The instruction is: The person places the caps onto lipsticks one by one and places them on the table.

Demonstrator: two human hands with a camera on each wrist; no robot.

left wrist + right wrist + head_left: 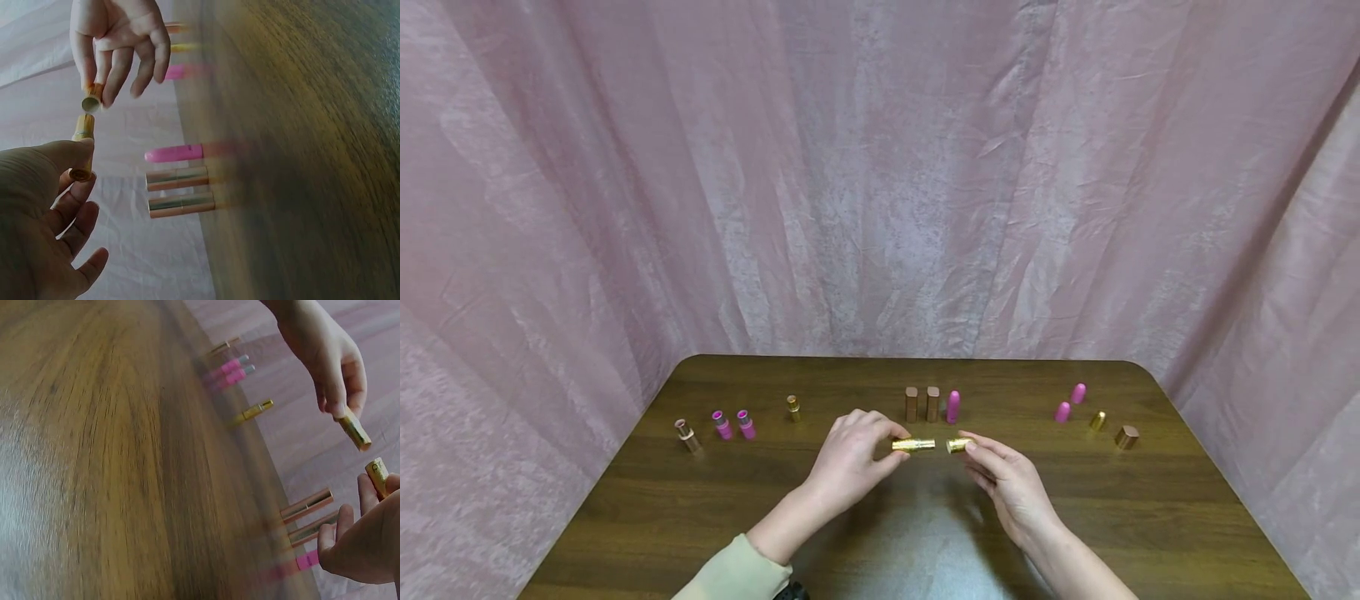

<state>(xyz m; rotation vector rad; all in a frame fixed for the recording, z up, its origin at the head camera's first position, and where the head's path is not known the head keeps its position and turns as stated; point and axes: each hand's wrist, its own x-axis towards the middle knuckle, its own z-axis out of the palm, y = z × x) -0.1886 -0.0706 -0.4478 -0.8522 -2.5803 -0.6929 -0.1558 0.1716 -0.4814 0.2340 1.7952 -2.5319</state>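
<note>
Pinched between thumb and fingers of my left hand (853, 454) is a gold lipstick base (916, 445), lying level above the table. My right hand (1011, 492) holds a matching gold lipstick cap (957, 446) by its far end, its hollow mouth facing the base. A small gap separates the two pieces, roughly in line with each other. In the left wrist view, the cap's opening (92, 104) shows just past the end of the base. Behind the hands stand two capped rose-gold lipsticks (912, 405) and a capped pink lipstick (952, 407).
At the left of the wooden table (880, 558) stand uncapped lipsticks: one rose-gold (687, 435), two pink (722, 425) and one gold (793, 408). To the right are two pink caps (1062, 412), a gold cap (1098, 421) and a rose-gold cap (1126, 437). A pink curtain (880, 183) hangs behind.
</note>
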